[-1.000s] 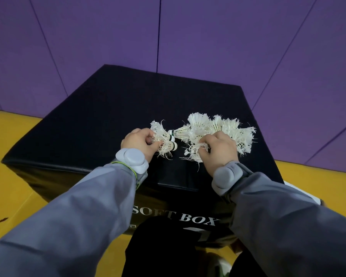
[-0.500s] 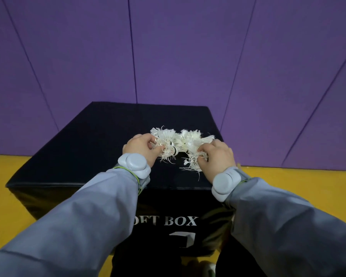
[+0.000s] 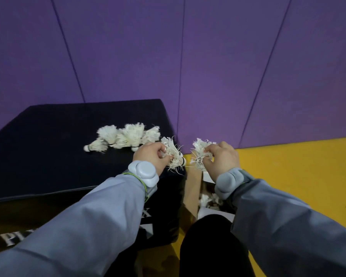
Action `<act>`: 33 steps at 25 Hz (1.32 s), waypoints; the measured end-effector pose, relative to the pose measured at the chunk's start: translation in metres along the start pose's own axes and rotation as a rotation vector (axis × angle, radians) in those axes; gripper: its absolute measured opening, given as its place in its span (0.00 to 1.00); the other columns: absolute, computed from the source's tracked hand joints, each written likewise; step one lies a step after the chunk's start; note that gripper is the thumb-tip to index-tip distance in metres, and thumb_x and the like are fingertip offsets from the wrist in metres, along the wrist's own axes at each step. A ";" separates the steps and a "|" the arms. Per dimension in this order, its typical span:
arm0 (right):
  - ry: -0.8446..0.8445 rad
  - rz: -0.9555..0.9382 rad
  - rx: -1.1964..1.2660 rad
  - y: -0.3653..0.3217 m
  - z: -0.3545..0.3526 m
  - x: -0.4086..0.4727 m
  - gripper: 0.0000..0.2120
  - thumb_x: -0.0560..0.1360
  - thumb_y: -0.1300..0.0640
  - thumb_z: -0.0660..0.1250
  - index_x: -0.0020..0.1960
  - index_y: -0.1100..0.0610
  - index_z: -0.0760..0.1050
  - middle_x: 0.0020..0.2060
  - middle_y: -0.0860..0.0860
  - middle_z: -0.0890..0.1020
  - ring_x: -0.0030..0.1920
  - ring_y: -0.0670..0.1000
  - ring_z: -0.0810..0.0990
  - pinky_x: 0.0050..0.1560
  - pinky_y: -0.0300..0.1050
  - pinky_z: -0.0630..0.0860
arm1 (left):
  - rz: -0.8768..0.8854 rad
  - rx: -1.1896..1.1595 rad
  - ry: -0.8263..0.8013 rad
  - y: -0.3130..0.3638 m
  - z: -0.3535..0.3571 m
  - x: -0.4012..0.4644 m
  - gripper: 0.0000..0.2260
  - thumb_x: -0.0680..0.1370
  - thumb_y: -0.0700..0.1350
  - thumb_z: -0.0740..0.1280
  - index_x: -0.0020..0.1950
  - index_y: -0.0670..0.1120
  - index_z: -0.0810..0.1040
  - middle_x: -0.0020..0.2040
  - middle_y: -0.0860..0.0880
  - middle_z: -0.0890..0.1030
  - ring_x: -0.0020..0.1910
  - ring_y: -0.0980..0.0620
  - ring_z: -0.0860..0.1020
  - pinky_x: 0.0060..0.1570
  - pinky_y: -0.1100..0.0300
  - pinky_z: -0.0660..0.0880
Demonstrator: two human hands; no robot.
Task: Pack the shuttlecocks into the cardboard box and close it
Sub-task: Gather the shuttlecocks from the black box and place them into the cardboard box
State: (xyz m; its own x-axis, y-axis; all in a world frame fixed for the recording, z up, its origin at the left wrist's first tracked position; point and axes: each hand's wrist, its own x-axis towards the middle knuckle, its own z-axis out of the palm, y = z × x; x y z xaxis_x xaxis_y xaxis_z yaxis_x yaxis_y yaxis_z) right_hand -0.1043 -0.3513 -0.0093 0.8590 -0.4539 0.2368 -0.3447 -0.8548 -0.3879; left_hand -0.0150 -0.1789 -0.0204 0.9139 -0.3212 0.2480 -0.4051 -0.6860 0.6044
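My left hand (image 3: 150,156) is closed on a worn white shuttlecock (image 3: 173,154) at the right edge of the black soft box. My right hand (image 3: 224,157) grips another frayed shuttlecock (image 3: 201,154), held in the air over the open cardboard box (image 3: 192,188) that stands on the floor beside the soft box. White shuttlecocks (image 3: 208,199) lie inside the cardboard box, mostly hidden by my right wrist. A row of several shuttlecocks (image 3: 124,137) rests on top of the soft box, behind my left hand.
The black soft box (image 3: 48,148) fills the left half of the view, with white lettering on its front. A purple padded wall (image 3: 188,56) rises behind. Yellow floor (image 3: 288,176) spreads to the right. My dark trouser leg (image 3: 210,244) is below the cardboard box.
Both hands have swung to the right with a shuttlecock each and moved apart; the right hand is now past the soft box edge, over the cardboard box. A row of shuttlecocks stays behind on the soft box.
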 end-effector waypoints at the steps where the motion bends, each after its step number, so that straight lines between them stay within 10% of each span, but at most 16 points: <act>1: -0.010 0.018 -0.012 0.014 -0.001 0.003 0.15 0.74 0.55 0.64 0.60 0.53 0.77 0.57 0.55 0.77 0.60 0.57 0.73 0.62 0.49 0.66 | 0.001 0.002 -0.022 0.008 0.013 0.001 0.08 0.71 0.50 0.72 0.46 0.48 0.79 0.38 0.53 0.73 0.46 0.47 0.77 0.49 0.54 0.75; 9: -0.047 0.277 -0.036 0.144 0.021 0.031 0.13 0.71 0.48 0.60 0.52 0.50 0.78 0.47 0.53 0.77 0.47 0.59 0.78 0.48 0.53 0.78 | 0.043 0.041 -0.235 0.058 0.132 0.033 0.08 0.70 0.48 0.72 0.46 0.45 0.79 0.41 0.51 0.74 0.50 0.44 0.77 0.51 0.52 0.76; 18: -0.243 0.432 0.027 0.226 0.090 0.051 0.13 0.76 0.56 0.61 0.59 0.56 0.77 0.57 0.59 0.77 0.55 0.63 0.76 0.52 0.49 0.72 | 0.054 0.120 -0.454 0.055 0.242 0.062 0.09 0.72 0.49 0.70 0.47 0.45 0.78 0.42 0.50 0.72 0.46 0.49 0.72 0.45 0.61 0.68; 33: -0.391 0.509 0.027 0.205 0.088 0.057 0.32 0.73 0.46 0.65 0.74 0.50 0.60 0.70 0.52 0.71 0.69 0.57 0.69 0.67 0.53 0.69 | -0.012 0.007 -0.521 0.063 0.240 0.068 0.23 0.76 0.50 0.65 0.71 0.50 0.67 0.60 0.50 0.76 0.57 0.48 0.76 0.55 0.59 0.72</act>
State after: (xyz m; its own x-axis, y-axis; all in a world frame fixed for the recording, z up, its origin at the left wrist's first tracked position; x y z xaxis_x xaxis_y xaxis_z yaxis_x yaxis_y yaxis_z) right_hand -0.0928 -0.5298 -0.1536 0.6663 -0.6721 -0.3230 -0.7409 -0.5474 -0.3892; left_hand 0.0160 -0.4002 -0.1468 0.7859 -0.5945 -0.1700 -0.3964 -0.6954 0.5994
